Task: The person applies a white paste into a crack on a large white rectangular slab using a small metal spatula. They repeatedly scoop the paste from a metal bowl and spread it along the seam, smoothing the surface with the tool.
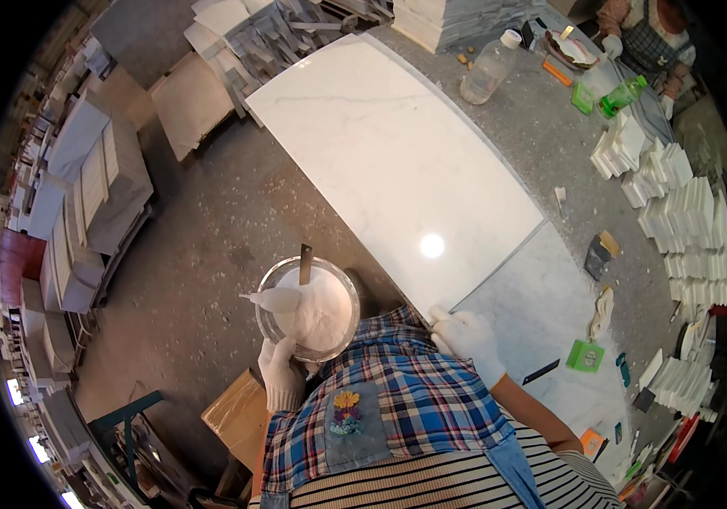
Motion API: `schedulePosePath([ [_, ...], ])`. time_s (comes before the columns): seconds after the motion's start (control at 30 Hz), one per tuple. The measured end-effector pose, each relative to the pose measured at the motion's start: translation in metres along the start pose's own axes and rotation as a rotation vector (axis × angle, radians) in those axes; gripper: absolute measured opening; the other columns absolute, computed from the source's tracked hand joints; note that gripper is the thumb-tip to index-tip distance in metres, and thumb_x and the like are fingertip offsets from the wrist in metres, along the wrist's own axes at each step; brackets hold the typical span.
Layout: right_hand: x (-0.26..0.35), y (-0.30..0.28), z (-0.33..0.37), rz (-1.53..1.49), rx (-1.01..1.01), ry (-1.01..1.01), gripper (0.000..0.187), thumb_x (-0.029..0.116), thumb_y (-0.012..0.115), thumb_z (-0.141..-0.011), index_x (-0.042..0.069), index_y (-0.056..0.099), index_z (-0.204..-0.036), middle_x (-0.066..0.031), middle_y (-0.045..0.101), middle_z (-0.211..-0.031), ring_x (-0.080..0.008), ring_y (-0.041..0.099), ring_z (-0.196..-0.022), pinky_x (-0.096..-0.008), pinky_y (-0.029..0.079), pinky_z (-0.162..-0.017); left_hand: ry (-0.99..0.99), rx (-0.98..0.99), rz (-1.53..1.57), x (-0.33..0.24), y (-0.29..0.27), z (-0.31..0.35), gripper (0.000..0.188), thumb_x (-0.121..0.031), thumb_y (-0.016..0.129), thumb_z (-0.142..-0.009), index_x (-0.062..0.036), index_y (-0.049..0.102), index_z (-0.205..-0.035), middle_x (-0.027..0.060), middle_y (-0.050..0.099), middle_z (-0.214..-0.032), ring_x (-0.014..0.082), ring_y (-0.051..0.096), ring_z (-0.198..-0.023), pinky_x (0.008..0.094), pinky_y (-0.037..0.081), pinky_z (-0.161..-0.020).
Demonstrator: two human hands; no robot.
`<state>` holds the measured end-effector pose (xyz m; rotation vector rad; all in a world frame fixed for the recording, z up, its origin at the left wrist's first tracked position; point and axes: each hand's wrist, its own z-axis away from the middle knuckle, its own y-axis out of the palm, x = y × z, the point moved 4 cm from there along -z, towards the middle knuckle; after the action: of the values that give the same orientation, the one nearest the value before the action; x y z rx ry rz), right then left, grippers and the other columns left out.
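Note:
My left hand (280,373), in a white knit glove, grips the near left rim of a round clear bowl (356,310). White powder or paste (329,316) fills much of it. A flat metal scraper blade (306,263) stands up at the far rim, and a pale pointed piece (275,299) lies across the left side. My right hand (469,341), also gloved, has its fingers curled at the near corner of a long glossy white marble slab (380,153). Beneath that hand lies a second grey-white slab (533,297). Its lower fingers are partly hidden.
A clear plastic bottle (491,69), green sponge block (586,356), dark box (601,254) and stacked white tiles (686,220) stand on the worktable. A co-worker (654,42) is at the far right. Stone slabs (100,187) line the left, and a cardboard box (236,416) sits low beside me.

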<state>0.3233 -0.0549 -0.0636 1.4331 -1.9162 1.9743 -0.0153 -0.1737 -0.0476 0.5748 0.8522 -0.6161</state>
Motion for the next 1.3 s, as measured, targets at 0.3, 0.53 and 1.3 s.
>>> schedulePosePath([
  [0.3, 0.017, -0.034, -0.028, 0.095, -0.199, -0.103, 0.015, 0.014, 0.074, -0.088, 0.011, 0.076, -0.102, -0.0103, 0.075, -0.088, -0.0291, 0.064, -0.066, -0.0402, 0.053, -0.061, -0.027, -0.003, -0.011, -0.001, 0.004, 0.001, 0.036, -0.007, 0.059, -0.097, 0.0076, 0.057, -0.13, 0.0173, 0.072, -0.099, 0.024, 0.067, -0.059, 0.0333, 0.054, -0.048],
  [0.53, 0.013, -0.006, -0.015, -0.16, 0.445, 0.331, 0.008, 0.017, 0.073, -0.089, 0.015, 0.072, -0.096, -0.0073, 0.077, -0.115, -0.0289, 0.066, -0.078, -0.0428, 0.054, -0.066, -0.002, 0.015, 0.005, -0.001, 0.005, 0.004, 0.037, -0.007, 0.059, -0.097, 0.008, 0.056, -0.131, 0.0176, 0.072, -0.103, 0.0241, 0.068, -0.063, 0.0335, 0.055, -0.05],
  [1.3, 0.023, -0.029, -0.014, 0.051, 0.028, -0.001, 0.011, 0.013, 0.073, -0.089, 0.01, 0.072, -0.099, -0.0052, 0.074, -0.095, -0.0259, 0.061, -0.069, -0.0401, 0.051, -0.065, 0.009, -0.005, 0.016, 0.001, 0.007, 0.012, 0.035, -0.01, 0.063, -0.097, 0.0073, 0.062, -0.128, 0.015, 0.073, -0.098, 0.0213, 0.068, -0.063, 0.0318, 0.054, -0.051],
])
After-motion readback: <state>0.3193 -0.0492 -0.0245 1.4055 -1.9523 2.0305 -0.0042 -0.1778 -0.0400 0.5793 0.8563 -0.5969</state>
